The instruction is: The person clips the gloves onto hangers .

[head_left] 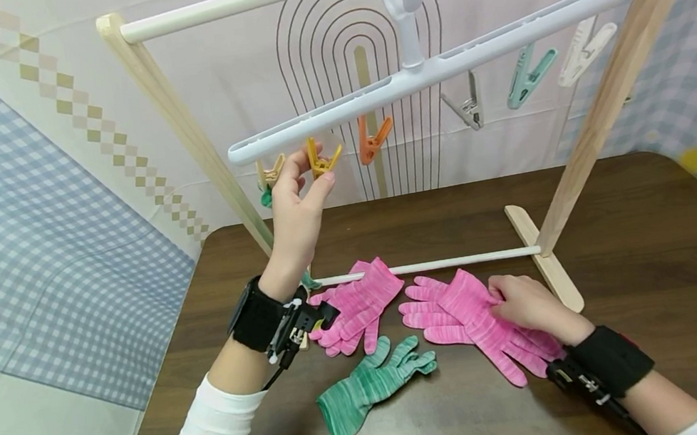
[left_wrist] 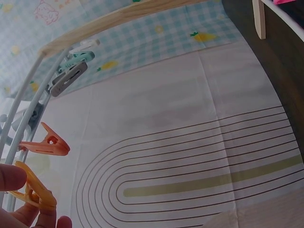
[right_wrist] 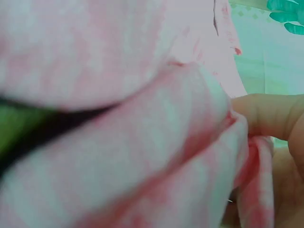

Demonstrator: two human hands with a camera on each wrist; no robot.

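My left hand (head_left: 297, 209) is raised to the white hanger (head_left: 373, 93) and pinches a yellow clothespin (head_left: 320, 162) between thumb and fingers. The left wrist view has the same yellow clothespin (left_wrist: 35, 190) close between the fingertips. Down on the table, my right hand (head_left: 529, 304) pinches a fold of a pink glove (head_left: 471, 304). That fold of pink knit fills most of the right wrist view, with the thumb (right_wrist: 266, 114) on it. Left of it lie more pink gloves (head_left: 358, 306), partly overlapped by my left wrist's camera. A green glove (head_left: 368, 387) lies in front of them.
Orange (head_left: 372, 143), grey (head_left: 468, 107), teal (head_left: 529, 78) and white (head_left: 584, 54) clothespins hang along the hanger. Something green (head_left: 266, 197) hangs under the cream clothespin (head_left: 269, 174), mostly hidden by my left hand. A wooden rack (head_left: 183, 128) stands on the brown table (head_left: 666, 282).
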